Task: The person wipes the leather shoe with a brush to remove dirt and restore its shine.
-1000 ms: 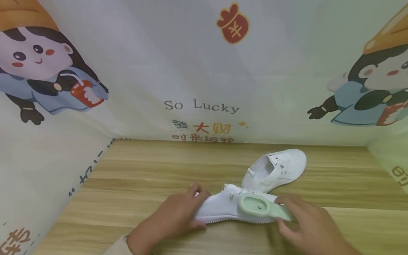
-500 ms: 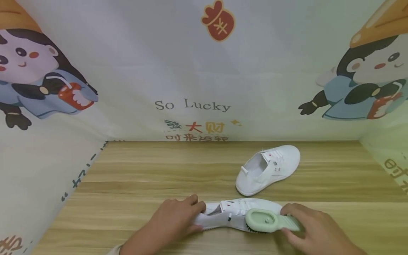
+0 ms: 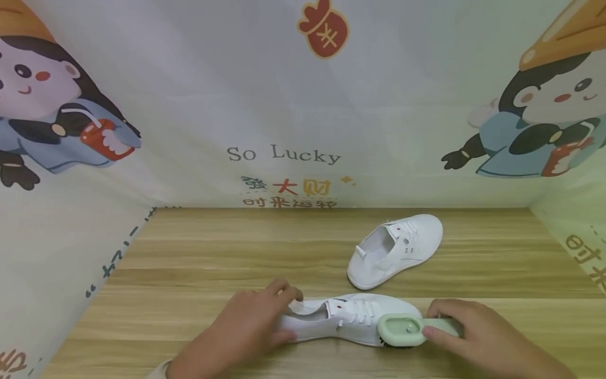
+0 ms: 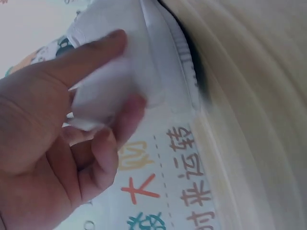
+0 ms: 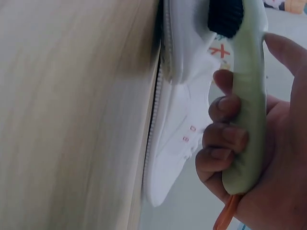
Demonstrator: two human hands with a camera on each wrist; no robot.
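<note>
A white lace-up shoe (image 3: 317,330) sits sole down near the front, its toe to the right. My left hand (image 3: 246,323) grips it at the heel, thumb and fingers on either side; the left wrist view shows the heel (image 4: 165,72) close up. In my right hand (image 3: 483,337) is a pale green shoe brush (image 3: 402,330), held by its handle with the fingers curled round. Its dark bristles (image 5: 225,17) face the side of the shoe near the toe. From the handle's end hangs an orange loop (image 5: 227,213).
A second white shoe (image 3: 418,239) stands behind, angled with its toe to the back right. The wooden tabletop (image 3: 213,247) meets a printed white backdrop (image 3: 402,131) at the back and on both sides.
The held shoe, earlier tipped and overlapping the second shoe, has come down flat and nearer the front. The brush has slid right along its side toward the toe.
</note>
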